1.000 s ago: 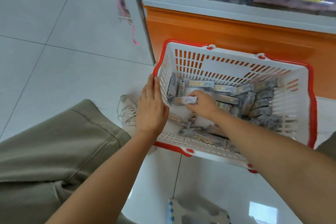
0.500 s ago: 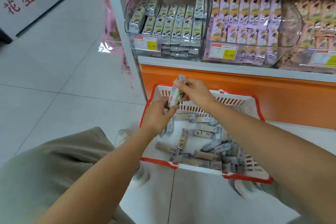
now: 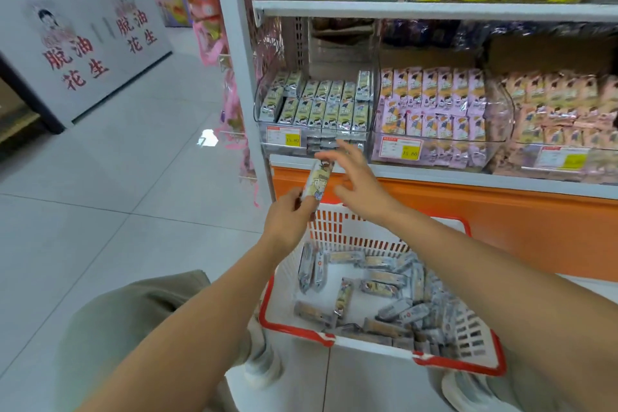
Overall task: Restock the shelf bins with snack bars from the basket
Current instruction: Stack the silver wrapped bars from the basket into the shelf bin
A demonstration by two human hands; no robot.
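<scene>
As left hand (image 3: 287, 217) grips glossy oblong bar (image 3: 317, 182), slotted plastic basket (image 3: 354, 234)

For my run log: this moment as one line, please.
left hand: holds snack bar | right hand: empty, beside bar | basket: bars inside | shelf bin: partly stocked

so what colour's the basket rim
Red rim on a white basket, clearest in the head view.
</scene>
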